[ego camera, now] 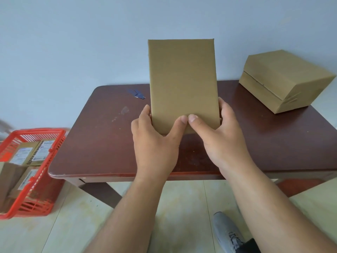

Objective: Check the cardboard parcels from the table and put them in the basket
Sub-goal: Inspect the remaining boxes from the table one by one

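A flat brown parcel (183, 84) stands up tall above the table (102, 139). The left hand (155, 143) and right hand (220, 139) both pinch its bottom end, thumbs on the front. This looks like the checking step. Next it must go left, down into the red basket (45, 161). Another box (284, 79) waits on the table.

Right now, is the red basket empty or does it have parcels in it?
Not empty: the basket holds several labelled parcels.
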A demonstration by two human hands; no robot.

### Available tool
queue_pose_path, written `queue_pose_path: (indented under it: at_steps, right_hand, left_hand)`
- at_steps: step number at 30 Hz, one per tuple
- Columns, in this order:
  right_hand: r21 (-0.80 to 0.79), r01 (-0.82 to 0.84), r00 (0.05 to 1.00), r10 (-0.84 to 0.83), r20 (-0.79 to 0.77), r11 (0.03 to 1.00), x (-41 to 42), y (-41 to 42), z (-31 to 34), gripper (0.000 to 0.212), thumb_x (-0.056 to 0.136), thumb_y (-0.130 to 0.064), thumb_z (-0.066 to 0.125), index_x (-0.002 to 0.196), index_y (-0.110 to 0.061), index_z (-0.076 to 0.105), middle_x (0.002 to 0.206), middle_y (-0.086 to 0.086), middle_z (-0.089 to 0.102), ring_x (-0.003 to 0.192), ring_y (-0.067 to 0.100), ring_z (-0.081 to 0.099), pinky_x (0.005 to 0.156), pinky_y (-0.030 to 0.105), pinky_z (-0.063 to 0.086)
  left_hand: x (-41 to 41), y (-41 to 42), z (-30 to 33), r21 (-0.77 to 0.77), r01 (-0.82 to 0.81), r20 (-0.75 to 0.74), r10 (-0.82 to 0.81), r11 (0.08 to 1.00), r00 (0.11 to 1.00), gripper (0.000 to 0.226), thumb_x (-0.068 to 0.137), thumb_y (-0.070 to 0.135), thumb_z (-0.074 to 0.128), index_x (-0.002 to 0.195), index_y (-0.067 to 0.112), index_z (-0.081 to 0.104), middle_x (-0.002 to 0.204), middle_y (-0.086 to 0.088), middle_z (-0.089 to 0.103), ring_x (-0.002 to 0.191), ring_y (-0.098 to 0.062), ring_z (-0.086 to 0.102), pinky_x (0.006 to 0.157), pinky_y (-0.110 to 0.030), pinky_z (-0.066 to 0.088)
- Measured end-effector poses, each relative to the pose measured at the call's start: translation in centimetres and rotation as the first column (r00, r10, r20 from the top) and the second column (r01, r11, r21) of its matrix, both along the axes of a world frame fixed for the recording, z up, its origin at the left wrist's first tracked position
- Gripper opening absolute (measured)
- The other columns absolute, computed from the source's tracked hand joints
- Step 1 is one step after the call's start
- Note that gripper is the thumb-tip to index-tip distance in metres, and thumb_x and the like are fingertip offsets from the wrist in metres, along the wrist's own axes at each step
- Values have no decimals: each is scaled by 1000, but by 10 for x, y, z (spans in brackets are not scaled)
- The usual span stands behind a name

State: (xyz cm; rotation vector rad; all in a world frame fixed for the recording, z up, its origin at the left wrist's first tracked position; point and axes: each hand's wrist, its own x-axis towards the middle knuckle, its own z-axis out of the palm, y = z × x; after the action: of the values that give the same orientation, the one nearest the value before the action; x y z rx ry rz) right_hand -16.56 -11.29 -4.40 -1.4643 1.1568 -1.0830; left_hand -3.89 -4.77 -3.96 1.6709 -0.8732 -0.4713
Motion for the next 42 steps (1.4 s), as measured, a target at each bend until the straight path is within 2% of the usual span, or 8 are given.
queue_pose_path:
  at_steps: [5, 13, 20, 25, 29, 32, 36, 42]
  right_hand:
    - [-15, -30, 999, 30, -24, 999, -2, 2, -5, 75, 75, -65, 75, 144, -43, 54, 137, -6, 63, 116, 1, 67, 104, 35, 55]
    - [32, 17, 1000, -16, -17, 999, -4, 0, -2, 59, 89, -36, 81, 139, -34, 49, 117, -18, 71, 95, -11, 68, 72, 4, 50]
    - [41, 84, 996, -86, 38, 996, -10, -7, 3, 52, 87, -39, 85, 125, -26, 51, 102, -19, 72, 87, -13, 68, 67, 5, 49]
    - [-2, 62, 998, -62, -7, 998, -5, -2, 3, 54, 86, -40, 85, 125, -26, 49, 110, -15, 72, 93, -7, 70, 77, 16, 57]
    - [5, 57, 998, -57, 5, 998, -2, 0, 6, 52, 86, -38, 85, 120, -26, 49, 112, -12, 72, 94, -2, 72, 83, 30, 60]
    - [17, 88, 996, -88, 30, 996, -1, -1, 9, 51, 86, -39, 86, 116, -22, 49, 105, -13, 72, 88, -7, 71, 73, 16, 57]
    - [16, 146, 988, -147, 42, 989, 1, -4, 11, 55, 85, -44, 86, 115, -16, 49, 99, -15, 71, 81, -13, 68, 65, 9, 51]
    - [-54, 113, 992, -115, -42, 992, 2, -1, 7, 59, 83, -52, 84, 117, -22, 47, 106, -14, 69, 88, -11, 67, 70, 12, 54]
  left_hand:
    - [8, -2, 4, 7, 2, 38, -3, 1000, 999, 71, 81, 59, 79, 142, 35, 53, 124, 20, 45, 117, -1, 54, 92, -12, 44]
    - [4, -12, 2, 0, -12, -68, 12, 1000, 998, 48, 87, 60, 75, 119, 30, 54, 111, 14, 67, 91, 9, 64, 67, -8, 47]
    - [-6, -13, -2, 9, 108, -82, -107, 994, 991, 53, 88, 44, 81, 127, 29, 50, 107, 20, 66, 90, 16, 64, 69, -5, 49]
    - [1, -12, 4, -15, 83, -90, -84, 996, 992, 22, 88, 50, 79, 99, 48, 61, 107, 18, 71, 102, 1, 68, 78, -15, 54]
    - [7, -12, 2, -2, 71, -70, -71, 997, 995, 51, 85, 65, 75, 126, 38, 64, 125, 6, 68, 108, -6, 68, 89, -29, 58]
    - [7, -13, 2, -10, 85, -40, -86, 996, 996, 62, 81, 70, 73, 131, 35, 63, 127, 4, 67, 108, -5, 69, 91, -32, 60]
    - [4, -15, 3, 7, 111, -47, -111, 994, 993, 64, 83, 59, 79, 138, 33, 56, 131, 10, 64, 116, -3, 65, 89, -22, 56]
    - [8, -13, 8, -34, 100, -164, -105, 994, 981, 56, 88, 46, 80, 132, 26, 52, 109, 16, 69, 89, 14, 67, 66, -8, 52]
